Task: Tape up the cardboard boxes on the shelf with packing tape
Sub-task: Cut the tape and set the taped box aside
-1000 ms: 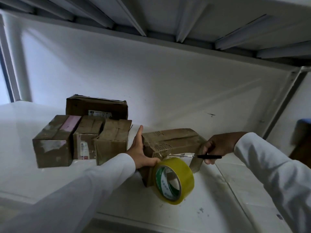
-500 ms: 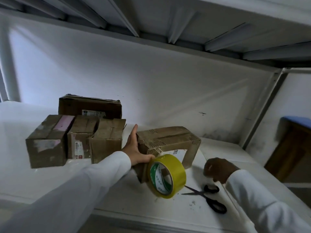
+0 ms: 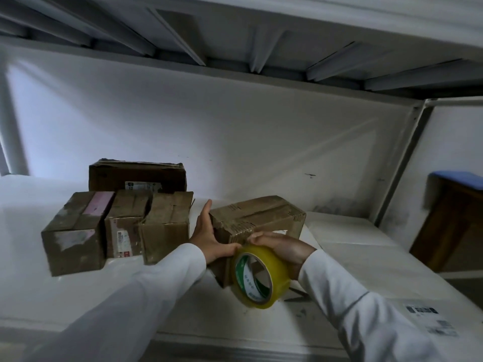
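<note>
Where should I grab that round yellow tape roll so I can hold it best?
Grip the round yellow tape roll by its ring: thumb through the open middle hole, fingers over the outer rim. Come from the right, where the right hand already touches it. It stands on edge with the hole facing you, and the brown cardboard box blocks the back.

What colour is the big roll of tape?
The round packing tape roll is yellow, with a green and white inner ring. The head view shows it.

White wall (image 3: 235, 142) standing behind a white metal shelf (image 3: 65, 296), ribbed underside of the upper shelf (image 3: 209, 35) hanging overhead in shadow, angled steel upright (image 3: 402, 163) rising at right, brown wooden furniture (image 3: 452, 226) with blue top sitting beyond, dim bluish light coming from the left
</note>
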### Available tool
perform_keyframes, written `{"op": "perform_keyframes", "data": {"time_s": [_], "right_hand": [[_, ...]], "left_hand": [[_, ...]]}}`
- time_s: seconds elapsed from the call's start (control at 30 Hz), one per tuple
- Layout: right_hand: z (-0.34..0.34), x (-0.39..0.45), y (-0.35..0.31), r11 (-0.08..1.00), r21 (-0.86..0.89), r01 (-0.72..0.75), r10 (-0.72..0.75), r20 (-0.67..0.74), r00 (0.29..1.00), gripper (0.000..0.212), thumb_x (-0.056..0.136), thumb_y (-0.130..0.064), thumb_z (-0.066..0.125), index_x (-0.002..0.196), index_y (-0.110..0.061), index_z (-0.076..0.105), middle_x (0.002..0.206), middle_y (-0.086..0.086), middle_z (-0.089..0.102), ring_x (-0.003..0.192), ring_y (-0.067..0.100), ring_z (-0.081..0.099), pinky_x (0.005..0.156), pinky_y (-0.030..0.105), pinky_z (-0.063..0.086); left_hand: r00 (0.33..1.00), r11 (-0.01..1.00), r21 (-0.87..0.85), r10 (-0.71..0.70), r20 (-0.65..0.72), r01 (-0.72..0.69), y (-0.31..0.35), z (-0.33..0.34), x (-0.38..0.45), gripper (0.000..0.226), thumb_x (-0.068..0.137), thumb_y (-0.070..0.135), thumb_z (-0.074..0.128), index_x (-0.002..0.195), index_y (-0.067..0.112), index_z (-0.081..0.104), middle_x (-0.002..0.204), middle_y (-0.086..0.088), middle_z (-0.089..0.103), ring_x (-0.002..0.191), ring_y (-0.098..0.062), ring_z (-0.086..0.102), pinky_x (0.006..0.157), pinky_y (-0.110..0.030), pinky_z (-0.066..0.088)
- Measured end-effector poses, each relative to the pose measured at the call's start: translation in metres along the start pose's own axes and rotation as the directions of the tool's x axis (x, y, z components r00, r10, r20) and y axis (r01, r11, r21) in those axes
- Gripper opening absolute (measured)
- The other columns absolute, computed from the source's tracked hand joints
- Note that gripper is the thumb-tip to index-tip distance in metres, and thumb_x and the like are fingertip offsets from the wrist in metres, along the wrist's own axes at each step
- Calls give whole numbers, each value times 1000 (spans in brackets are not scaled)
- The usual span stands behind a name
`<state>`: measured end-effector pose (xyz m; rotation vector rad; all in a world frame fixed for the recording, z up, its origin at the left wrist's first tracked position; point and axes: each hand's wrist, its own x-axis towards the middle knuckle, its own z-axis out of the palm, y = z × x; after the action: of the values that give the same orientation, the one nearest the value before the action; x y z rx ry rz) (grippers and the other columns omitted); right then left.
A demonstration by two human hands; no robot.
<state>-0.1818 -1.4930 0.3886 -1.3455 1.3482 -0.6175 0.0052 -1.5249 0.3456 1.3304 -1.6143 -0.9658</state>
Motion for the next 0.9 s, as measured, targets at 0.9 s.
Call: {"op": "perform_keyframes", "data": {"time_s": [0.9], "right_hand": [[-43,-48,22,997,-61,-46,19,-376,926,12,95,-28,51,98,-20,60,100,4,59,83,19,55,88,35,45]], "left_hand": [[988,967,253,75,-132,-40,36,4,-11,111,67,58,74,150,38,3,158,10,-10,147,-20,-4,117,-50,12]]}}
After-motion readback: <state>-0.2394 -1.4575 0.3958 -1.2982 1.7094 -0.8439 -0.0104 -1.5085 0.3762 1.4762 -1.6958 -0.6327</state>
